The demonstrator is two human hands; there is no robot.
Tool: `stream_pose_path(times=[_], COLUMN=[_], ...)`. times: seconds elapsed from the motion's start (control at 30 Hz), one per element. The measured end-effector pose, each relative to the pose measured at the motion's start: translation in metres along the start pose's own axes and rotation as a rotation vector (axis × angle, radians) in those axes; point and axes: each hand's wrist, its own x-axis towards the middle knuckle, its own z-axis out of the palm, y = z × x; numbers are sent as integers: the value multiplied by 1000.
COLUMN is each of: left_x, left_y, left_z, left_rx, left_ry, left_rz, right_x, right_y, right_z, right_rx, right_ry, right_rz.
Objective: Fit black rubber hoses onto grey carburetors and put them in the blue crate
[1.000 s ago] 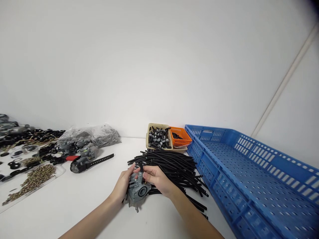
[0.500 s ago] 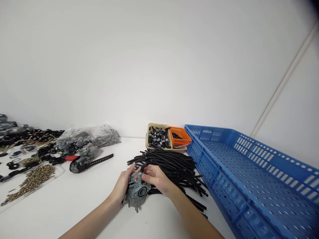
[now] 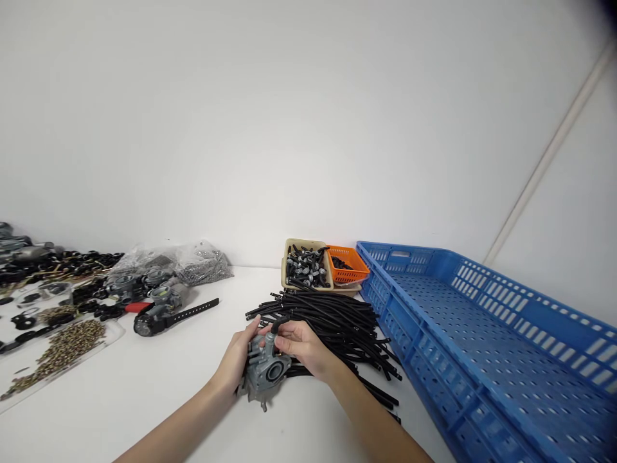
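Observation:
A grey metal carburetor [image 3: 264,372] stands on the white table [image 3: 159,392] between my two hands. My left hand [image 3: 240,357] is closed round its left side and steadies it. My right hand [image 3: 299,346] pinches a short black rubber hose [image 3: 278,324] at the carburetor's top; the hose bends up and to the right from a fitting there. Just behind my right hand lies a big pile of black hoses [image 3: 332,325].
A long blue perforated crate [image 3: 486,347] fills the right side. Behind the hoses stand a beige tub of black parts [image 3: 305,265] and a small orange basket [image 3: 348,263]. On the left are more carburetors [image 3: 161,297], a bag of metal parts [image 3: 179,262] and trays of small hardware [image 3: 60,344].
Almost nothing has moved. My right hand's fingers have shifted slightly on the hose at the carburetor's top, and the hose now leans a little more to the right.

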Motion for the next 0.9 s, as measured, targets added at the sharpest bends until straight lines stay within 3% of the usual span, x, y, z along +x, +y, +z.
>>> stream_pose_path(times=[0.2, 0.47, 0.67, 0.9], left_x=[2, -2, -2, -2], left_y=[-1, 3, 3, 3], left_z=[-1, 3, 1, 2], left_rx=[53, -7, 73, -7], left_ry=[15, -67, -37, -9], left_rz=[23, 21, 34, -1], right_x=[3, 4, 6, 4], right_y=[2, 1, 7, 4], right_z=[3, 1, -1, -1], right_rx=[29, 114, 211, 116], right_ry=[103, 17, 108, 14], right_rz=[29, 14, -2, 7])
